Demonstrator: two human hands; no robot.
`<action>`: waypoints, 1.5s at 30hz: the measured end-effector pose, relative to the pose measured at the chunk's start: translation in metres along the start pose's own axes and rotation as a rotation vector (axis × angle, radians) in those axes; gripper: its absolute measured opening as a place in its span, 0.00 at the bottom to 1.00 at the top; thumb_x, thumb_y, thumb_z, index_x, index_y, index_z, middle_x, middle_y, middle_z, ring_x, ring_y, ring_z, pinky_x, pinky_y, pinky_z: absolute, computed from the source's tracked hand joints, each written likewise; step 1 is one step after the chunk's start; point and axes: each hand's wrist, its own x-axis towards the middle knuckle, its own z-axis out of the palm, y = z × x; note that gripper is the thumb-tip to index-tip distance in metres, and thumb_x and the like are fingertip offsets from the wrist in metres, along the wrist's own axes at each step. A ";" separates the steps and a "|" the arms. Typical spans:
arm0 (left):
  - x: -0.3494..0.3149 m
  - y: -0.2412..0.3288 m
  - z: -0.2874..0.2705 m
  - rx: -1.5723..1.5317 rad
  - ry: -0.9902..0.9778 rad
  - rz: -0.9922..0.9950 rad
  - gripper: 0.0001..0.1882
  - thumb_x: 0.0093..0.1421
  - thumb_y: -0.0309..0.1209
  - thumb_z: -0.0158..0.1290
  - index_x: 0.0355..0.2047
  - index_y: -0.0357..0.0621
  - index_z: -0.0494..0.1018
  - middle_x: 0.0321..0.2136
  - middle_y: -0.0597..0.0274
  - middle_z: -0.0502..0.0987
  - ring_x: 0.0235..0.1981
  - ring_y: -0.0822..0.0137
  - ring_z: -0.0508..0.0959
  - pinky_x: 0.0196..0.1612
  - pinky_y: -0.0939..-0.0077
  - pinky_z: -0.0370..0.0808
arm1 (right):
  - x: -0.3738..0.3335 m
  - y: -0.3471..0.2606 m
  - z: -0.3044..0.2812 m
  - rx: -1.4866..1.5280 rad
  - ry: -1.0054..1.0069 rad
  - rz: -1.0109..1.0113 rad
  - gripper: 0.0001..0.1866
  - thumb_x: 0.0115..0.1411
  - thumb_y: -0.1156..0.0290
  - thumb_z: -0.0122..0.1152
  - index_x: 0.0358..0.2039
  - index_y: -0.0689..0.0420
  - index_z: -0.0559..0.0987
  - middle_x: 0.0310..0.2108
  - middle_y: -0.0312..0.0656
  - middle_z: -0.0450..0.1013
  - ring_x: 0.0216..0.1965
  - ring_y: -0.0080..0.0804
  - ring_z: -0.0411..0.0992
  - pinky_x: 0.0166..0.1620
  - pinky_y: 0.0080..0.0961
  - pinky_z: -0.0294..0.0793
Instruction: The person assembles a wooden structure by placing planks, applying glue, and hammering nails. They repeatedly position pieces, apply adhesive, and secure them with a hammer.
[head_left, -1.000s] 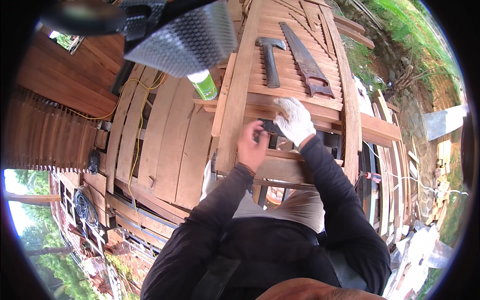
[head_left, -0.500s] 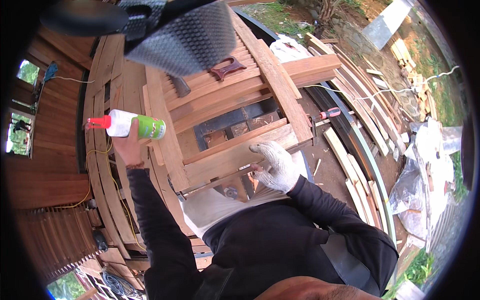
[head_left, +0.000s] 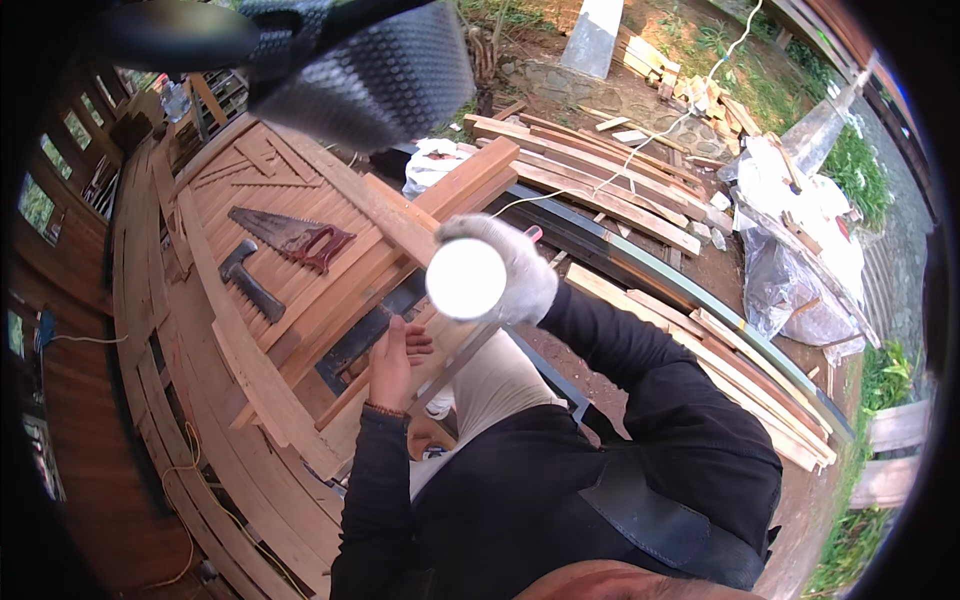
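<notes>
My right hand [head_left: 525, 275], in a white knitted glove, is closed around the glue bottle [head_left: 466, 280]. Only the bottle's round white base shows; its label and red nozzle are hidden from this angle. Just left of and below it, my bare left hand [head_left: 397, 360] holds nothing, its fingers loosely stretched toward the right. Both hands are above the near end of a wooden frame [head_left: 250, 365]. On the slats beyond lie a handsaw [head_left: 295, 238] with a reddish-brown handle and a hammer [head_left: 250, 282].
Stacked boards [head_left: 600, 180] and pale battens [head_left: 720, 350] lie on the ground to the right. Clear plastic sheeting [head_left: 790, 285] covers a heap farther right. A yellow cord [head_left: 190, 465] runs over the plank deck [head_left: 150, 380] at left. A white cable [head_left: 640, 150] crosses the boards.
The glue bottle has passed from my left hand to my gloved right hand and now points base-up toward me. My left hand has come in rightward. The view has swung to the right.
</notes>
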 end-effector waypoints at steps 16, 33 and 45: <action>-0.022 -0.098 -0.074 1.096 0.553 0.338 0.19 0.68 0.48 0.55 0.43 0.45 0.79 0.40 0.57 0.82 0.47 0.53 0.79 0.55 0.55 0.71 | -0.031 0.061 -0.105 0.229 0.728 0.367 0.31 0.54 0.88 0.60 0.61 0.61 0.71 0.50 0.44 0.76 0.52 0.37 0.77 0.55 0.34 0.79; -0.032 -0.092 -0.092 0.815 0.582 0.405 0.17 0.64 0.40 0.59 0.47 0.43 0.78 0.44 0.52 0.80 0.51 0.49 0.78 0.57 0.53 0.72 | 0.015 0.058 0.036 0.994 0.710 0.510 0.18 0.68 0.70 0.55 0.57 0.58 0.72 0.50 0.49 0.77 0.53 0.46 0.77 0.62 0.49 0.74; 0.005 -0.107 -0.233 0.970 1.081 -0.131 0.35 0.66 0.50 0.56 0.67 0.44 0.65 0.67 0.55 0.64 0.67 0.47 0.66 0.66 0.48 0.67 | 0.060 0.080 0.208 1.095 0.411 0.793 0.18 0.59 0.79 0.67 0.50 0.56 0.77 0.43 0.41 0.80 0.42 0.33 0.81 0.43 0.37 0.87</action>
